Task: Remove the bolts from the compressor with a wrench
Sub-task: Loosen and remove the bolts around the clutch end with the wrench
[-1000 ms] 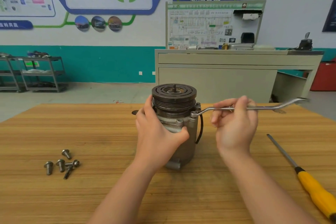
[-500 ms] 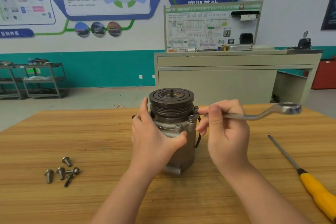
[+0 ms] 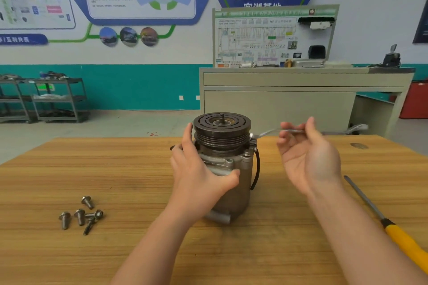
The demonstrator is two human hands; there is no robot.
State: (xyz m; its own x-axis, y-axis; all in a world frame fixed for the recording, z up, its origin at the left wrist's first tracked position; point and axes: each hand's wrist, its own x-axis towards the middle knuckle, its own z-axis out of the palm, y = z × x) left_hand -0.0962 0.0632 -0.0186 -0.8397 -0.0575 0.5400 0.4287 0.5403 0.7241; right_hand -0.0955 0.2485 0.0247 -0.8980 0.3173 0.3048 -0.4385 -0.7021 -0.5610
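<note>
Standing upright near the middle of the light wooden table (image 3: 69,173), the grey metal compressor (image 3: 234,176) carries a dark grooved pulley (image 3: 221,131) on its top, with a short shaft pointing up from the pulley centre. The left hand (image 3: 199,173) holds the compressor body from the left side: the thumb presses on the front of the housing and the fingers (image 3: 186,140) reach up beside the pulley and around the back, so the hand is wrapped on the body.

A silver ring wrench (image 3: 266,133) sits with its near ring on a bolt at the upper right edge of the compressor, and its handle goes out to the right, nearly level. The right hand (image 3: 308,159) is turned palm up, and its bent fingertips (image 3: 286,126) pinch the wrench handle lightly; the far end of the wrench is blurred behind the hand. A black cable hangs in a loop on the right side of the compressor.

Five loose silver bolts (image 3: 81,214) lie together on the table, well apart to the left of the compressor. A screwdriver with a yellow handle (image 3: 398,236) lies on the table at the right, with its metal shaft pointing away from the person.
</note>
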